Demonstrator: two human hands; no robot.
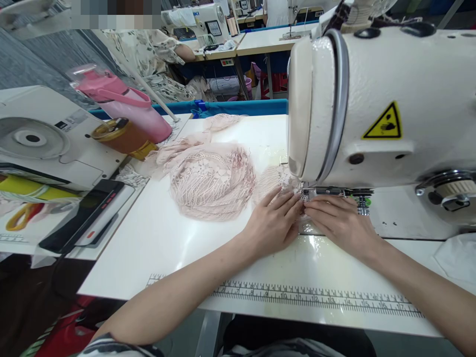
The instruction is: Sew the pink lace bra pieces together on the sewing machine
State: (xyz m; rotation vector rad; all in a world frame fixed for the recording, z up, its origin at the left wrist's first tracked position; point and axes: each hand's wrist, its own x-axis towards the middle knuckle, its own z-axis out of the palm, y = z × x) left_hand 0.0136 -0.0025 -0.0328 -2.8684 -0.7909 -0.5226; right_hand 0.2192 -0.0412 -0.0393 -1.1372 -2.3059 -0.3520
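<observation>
Pale pink lace fabric (pixel 211 183) lies bunched in a round heap on the sewing table, and a strip of it runs right to the needle area. My left hand (pixel 277 218) rests on this strip just left of the presser foot (pixel 305 193), its fingers stretched out and lying flat. Close to the foot's right side, my right hand (pixel 340 223) has its fingers pressed together, with the tips at the lace edge. Both hands sit below the head of the white sewing machine (pixel 372 109). The needle tip and the cloth under my fingertips are hidden.
A printed ruler (pixel 282 295) runs along the table's front edge. At left are a pink bottle (pixel 126 106), a brown jar (pixel 121 136), another white machine (pixel 48 134) and a black-and-white device (pixel 85 213). A person in a patterned garment (pixel 148 59) is behind.
</observation>
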